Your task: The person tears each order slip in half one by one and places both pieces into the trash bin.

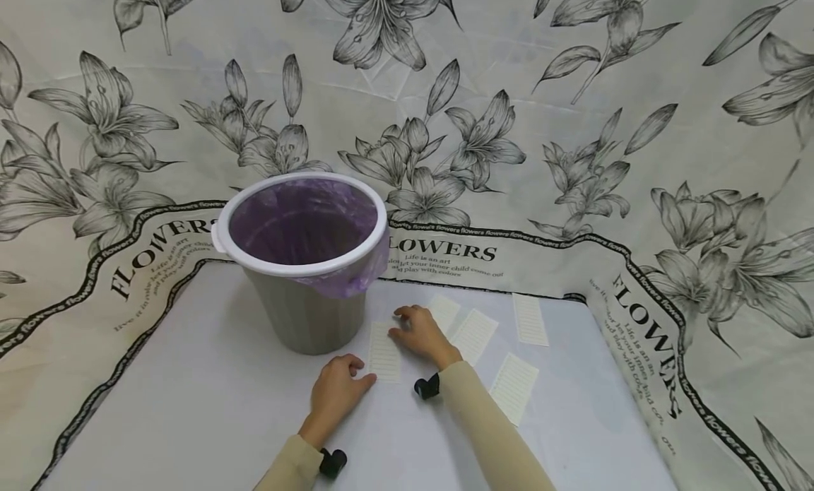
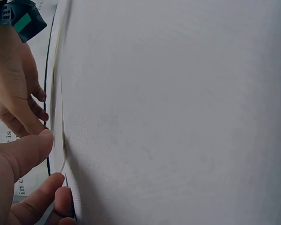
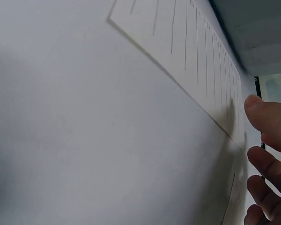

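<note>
A lined white paper slip (image 1: 384,360) lies flat on the white table between the two hands. My left hand (image 1: 337,388) is at its left edge, thumb and fingers spread apart. In the left wrist view, a thin paper edge shows beyond the gap between the left thumb (image 2: 35,147) and fingers. My right hand (image 1: 422,332) hovers at the slip's upper right, fingers loosely bent and pointing left. The right wrist view shows the right fingertips (image 3: 260,159) apart from the thumb, with nothing between them, beside a lined slip (image 3: 192,61).
Several more lined slips lie right of the hands, including one at the back (image 1: 531,320) and one nearer (image 1: 516,388). A grey bin (image 1: 311,318) with a white rim and purple bag (image 1: 346,282) stands behind the left hand. Flower-printed cloth (image 1: 445,247) surrounds the table (image 1: 191,399).
</note>
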A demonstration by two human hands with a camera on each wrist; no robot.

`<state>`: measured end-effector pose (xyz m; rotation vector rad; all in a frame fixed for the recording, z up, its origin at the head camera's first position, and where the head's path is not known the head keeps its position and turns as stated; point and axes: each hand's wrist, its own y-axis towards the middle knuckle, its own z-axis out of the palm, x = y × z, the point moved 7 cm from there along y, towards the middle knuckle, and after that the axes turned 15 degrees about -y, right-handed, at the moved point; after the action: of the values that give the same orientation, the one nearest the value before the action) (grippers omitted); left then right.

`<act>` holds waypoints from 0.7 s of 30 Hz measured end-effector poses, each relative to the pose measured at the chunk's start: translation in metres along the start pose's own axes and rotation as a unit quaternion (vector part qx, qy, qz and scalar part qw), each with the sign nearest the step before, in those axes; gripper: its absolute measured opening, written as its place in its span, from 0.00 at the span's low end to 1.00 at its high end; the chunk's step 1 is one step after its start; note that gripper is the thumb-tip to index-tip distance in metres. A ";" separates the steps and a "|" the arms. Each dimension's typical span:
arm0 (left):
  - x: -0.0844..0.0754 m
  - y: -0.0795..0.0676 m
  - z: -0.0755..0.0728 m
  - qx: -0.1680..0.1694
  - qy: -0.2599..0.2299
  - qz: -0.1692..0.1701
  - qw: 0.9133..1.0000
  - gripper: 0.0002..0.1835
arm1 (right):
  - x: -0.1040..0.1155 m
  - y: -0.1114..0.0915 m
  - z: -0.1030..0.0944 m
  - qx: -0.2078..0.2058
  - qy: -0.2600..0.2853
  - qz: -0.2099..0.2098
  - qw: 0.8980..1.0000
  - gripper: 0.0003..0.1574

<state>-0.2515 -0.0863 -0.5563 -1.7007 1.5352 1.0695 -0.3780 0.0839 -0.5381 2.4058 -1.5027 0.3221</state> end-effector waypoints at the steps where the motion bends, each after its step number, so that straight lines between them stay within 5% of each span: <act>1: 0.001 0.001 0.000 0.000 0.000 -0.004 1.000 0.16 | -0.001 0.001 0.000 0.000 0.003 0.005 1.000 0.26; 21: 0.003 0.006 -0.001 0.016 -0.002 -0.033 0.999 0.10 | -0.008 0.008 0.008 0.050 -0.020 0.027 0.998 0.16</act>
<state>-0.2570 -0.0897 -0.5578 -1.7155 1.4761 1.0093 -0.3888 0.0847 -0.5472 2.4657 -1.6086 0.3707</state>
